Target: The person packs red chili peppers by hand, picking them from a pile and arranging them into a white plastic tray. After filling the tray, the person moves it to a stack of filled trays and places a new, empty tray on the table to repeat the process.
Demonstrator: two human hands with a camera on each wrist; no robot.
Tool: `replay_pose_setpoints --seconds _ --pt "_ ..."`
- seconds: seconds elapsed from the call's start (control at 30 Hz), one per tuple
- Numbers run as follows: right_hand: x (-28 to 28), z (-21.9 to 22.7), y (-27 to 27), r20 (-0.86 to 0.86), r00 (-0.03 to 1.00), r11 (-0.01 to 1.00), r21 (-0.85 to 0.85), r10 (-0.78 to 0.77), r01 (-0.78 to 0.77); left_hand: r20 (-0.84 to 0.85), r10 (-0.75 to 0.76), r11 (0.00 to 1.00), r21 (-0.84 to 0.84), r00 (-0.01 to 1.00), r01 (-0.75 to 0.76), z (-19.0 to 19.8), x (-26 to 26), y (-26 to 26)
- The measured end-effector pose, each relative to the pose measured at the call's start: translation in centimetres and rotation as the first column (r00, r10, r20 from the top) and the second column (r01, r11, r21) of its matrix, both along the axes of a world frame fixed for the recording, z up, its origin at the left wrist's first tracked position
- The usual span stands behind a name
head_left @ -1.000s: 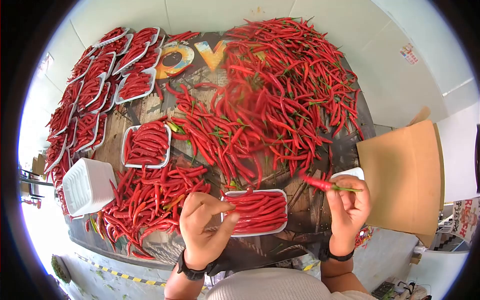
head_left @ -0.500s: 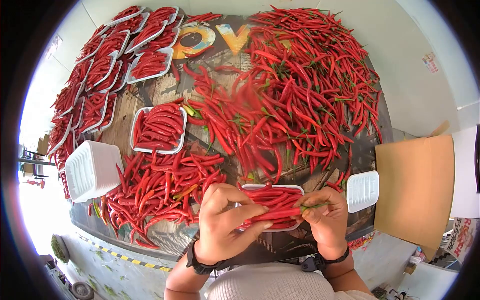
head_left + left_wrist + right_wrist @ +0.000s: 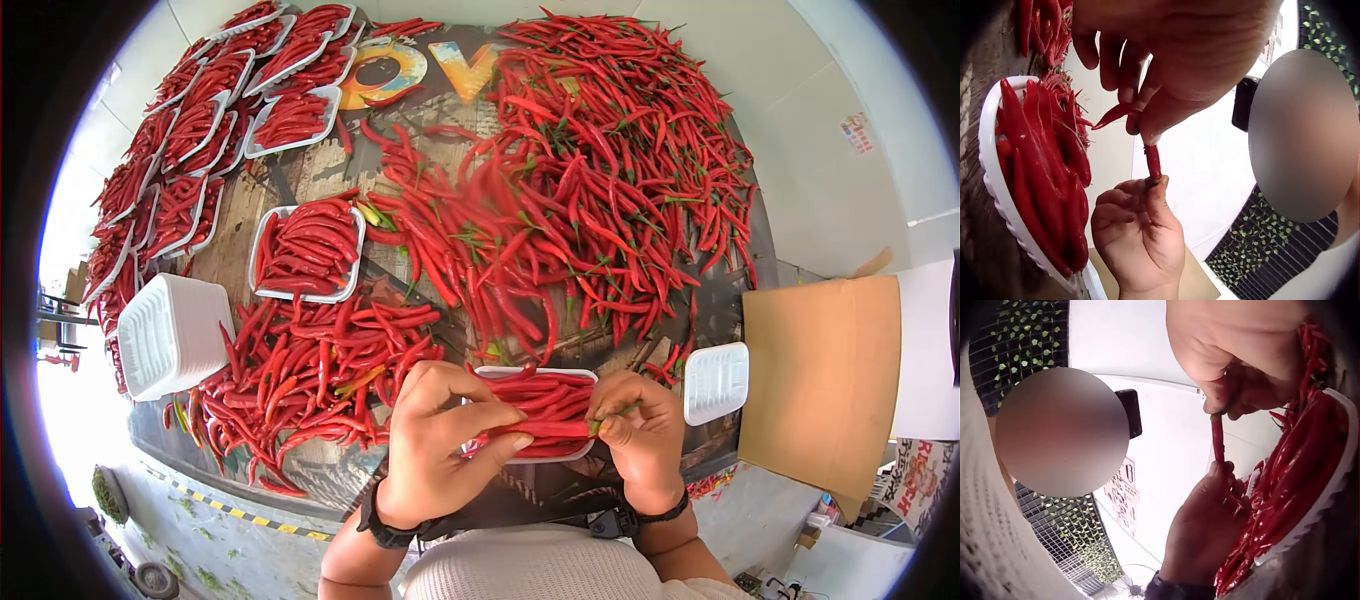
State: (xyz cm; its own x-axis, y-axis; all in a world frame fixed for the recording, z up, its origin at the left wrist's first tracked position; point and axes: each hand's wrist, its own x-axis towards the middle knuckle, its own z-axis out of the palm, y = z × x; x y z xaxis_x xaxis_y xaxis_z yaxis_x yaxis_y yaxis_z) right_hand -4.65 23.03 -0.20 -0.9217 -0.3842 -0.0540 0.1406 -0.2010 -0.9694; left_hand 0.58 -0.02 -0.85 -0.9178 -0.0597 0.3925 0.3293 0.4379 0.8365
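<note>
Both forearms come in low over the near edge of the table (image 3: 325,175), the left hand (image 3: 438,445) pinching a red chili (image 3: 555,428) between thumb and fingers, the right hand (image 3: 648,440) gripping its stem end, so it lies crosswise over the filled white tray (image 3: 490,371). The left wrist's view shows a thin curved tip (image 3: 1113,117) poking out past the left fingers, hidden from the head view; the right fingers mostly cover the stem, and the left hand runs out of its own wrist picture.
</note>
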Motion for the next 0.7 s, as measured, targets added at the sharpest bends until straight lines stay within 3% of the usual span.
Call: replay_pose_setpoints --seconds 0.1,0.3,0.37,0.5,0.6,0.63,0.67,0.7 --pt "-0.1 -0.3 0.0 0.053 0.998 0.997 -0.074 0.018 -0.014 0.042 -0.007 0.998 0.065 0.999 0.004 0.3 0.1 0.2" --pt "0.0 -0.2 0.2 0.175 0.982 0.983 -0.176 0.073 -0.042 0.033 -0.004 0.999 0.038 0.999 0.003 0.2 0.3 0.3" --pt "-0.1 -0.4 0.9 0.254 0.95 0.933 -0.349 0.182 -0.085 0.058 0.039 0.996 0.076 0.998 -0.044 0.0 0.4 -0.1" --pt "-0.5 0.7 1.7 0.182 0.979 0.957 -0.288 0.092 -0.037 0.053 0.104 0.984 0.14 0.993 -0.111 0.1 0.5 -0.6" --pt "-0.8 3.4 4.4 0.011 0.992 0.991 -0.025 0.128 -0.128 0.046 0.084 0.987 0.131 0.995 -0.09 0.2 0.5 -0.5" --pt "-0.5 3.9 5.1 -0.017 0.993 0.965 -0.235 0.117 -0.118 0.049 0.068 0.989 0.128 0.996 -0.074 0.2 0.5 -0.5" --pt "-0.8 4.3 5.8 -0.017 0.993 0.965 -0.234 0.118 -0.118 0.049 0.068 0.989 0.129 0.996 -0.074 0.4 0.5 -0.5" --pt "-1.2 4.7 6.6 -0.34 0.875 0.599 -0.638 0.346 -0.484 0.061 0.04 0.992 0.121 0.997 -0.048 0.5 0.5 -0.5"
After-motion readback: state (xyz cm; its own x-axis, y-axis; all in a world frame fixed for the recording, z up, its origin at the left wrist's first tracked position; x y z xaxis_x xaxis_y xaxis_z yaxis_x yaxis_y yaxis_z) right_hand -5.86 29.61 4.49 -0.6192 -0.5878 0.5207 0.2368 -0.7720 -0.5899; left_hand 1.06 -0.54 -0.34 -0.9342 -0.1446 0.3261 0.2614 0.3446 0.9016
